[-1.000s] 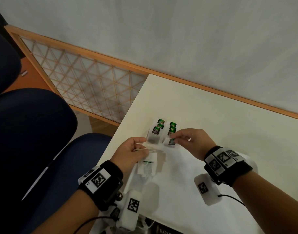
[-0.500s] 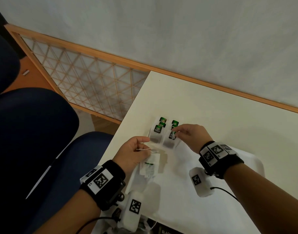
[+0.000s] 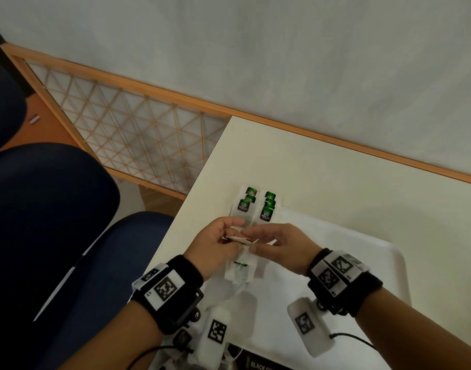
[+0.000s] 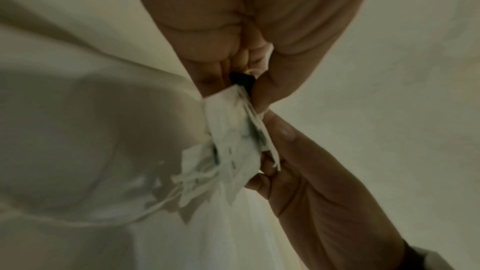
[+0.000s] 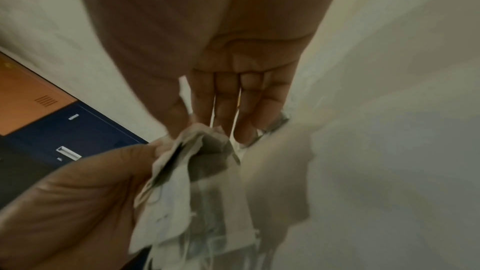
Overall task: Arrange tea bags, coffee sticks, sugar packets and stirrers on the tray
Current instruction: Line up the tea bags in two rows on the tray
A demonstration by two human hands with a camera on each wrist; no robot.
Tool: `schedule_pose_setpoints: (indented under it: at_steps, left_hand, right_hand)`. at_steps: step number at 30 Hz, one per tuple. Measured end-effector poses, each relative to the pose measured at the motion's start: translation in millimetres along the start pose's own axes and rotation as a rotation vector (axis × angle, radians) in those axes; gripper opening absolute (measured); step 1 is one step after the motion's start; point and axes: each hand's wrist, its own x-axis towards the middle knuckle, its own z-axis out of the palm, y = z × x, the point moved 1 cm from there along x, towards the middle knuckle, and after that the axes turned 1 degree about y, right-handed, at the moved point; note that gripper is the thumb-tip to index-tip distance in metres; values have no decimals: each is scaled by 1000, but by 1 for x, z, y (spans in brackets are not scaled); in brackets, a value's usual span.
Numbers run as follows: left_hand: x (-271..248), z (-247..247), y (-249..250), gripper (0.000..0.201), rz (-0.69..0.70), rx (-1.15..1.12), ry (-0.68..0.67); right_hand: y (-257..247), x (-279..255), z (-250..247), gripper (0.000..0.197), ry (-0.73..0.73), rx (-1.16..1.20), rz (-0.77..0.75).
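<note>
My left hand (image 3: 235,236) pinches a bunch of white tea bags (image 3: 239,272) that hangs below it over the white tray (image 3: 389,263). My right hand (image 3: 251,243) meets it from the right, thumb and fingers pinching a tea bag at the top of the bunch. In the left wrist view the bunch (image 4: 233,141) sits between my left hand (image 4: 249,93) and my right hand (image 4: 267,151). The right wrist view shows my right hand (image 5: 192,124) on the crumpled bags (image 5: 182,171). Two rows of green-tagged tea bags (image 3: 267,206) lie at the tray's far left corner.
A black box (image 3: 261,365) lies at the near edge, partly cut off. The cream table (image 3: 336,182) ends just left of the tray. A dark blue chair (image 3: 68,236) stands to the left, with a wooden lattice screen (image 3: 122,134) behind it.
My right hand left the right row of green-tagged tea bags, came back toward me, and now pinches the bunch in my left hand. The left hand barely moved.
</note>
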Motion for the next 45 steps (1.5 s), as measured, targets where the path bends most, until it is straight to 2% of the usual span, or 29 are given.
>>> schedule_pose_setpoints:
  at_steps: [3, 5, 8, 13, 15, 17, 21, 24, 26, 28, 31, 34, 37, 45]
  left_hand:
    - [-4, 1, 1, 50, 9, -9, -13]
    - [-5, 2, 2, 53, 3, -10, -27]
    - [-4, 1, -2, 58, -14, -10, -22]
    - [-2, -6, -6, 61, -51, -28, 34]
    - [-3, -8, -7, 65, -72, -42, 31]
    - [-3, -9, -8, 66, -85, -61, 11]
    - [-2, -6, -7, 55, -51, -47, 1]
    - [1, -4, -7, 47, -32, -34, -14]
    - [1, -3, -8, 49, -28, -21, -30]
    - [-1, -2, -8, 51, -32, 25, -37]
    - [-3, -4, -12, 43, -37, 75, 52]
    - [-6, -7, -14, 45, -56, 103, 86]
    - [-7, -15, -16, 47, -61, 79, 141]
    - [-12, -29, -9, 46, -46, 50, 167]
  right_hand:
    - [-3, 0, 3, 17, 24, 86, 12]
    - [-3, 3, 6, 23, 20, 109, 38]
    - [-3, 7, 8, 34, 50, 93, 77]
    - [-9, 9, 1, 35, 136, -16, 21]
    - [-11, 7, -3, 29, 165, 130, 27]
    - [-17, 5, -4, 23, 131, 298, 18]
    - [-22, 1, -1, 22, 84, 381, 3]
    - [-19, 1, -2, 20, 108, 261, -44]
    - [-20, -1, -3, 28, 82, 145, -71]
    - [-23, -1, -3, 27, 83, 37, -94]
    - [-29, 5, -4, 11, 166, -112, -139]
    - [-25, 14, -13, 9, 304, -166, -184]
    - [-20, 21, -17, 10, 342, -165, -93]
    - [-4, 41, 3, 6, 237, -5, 120]
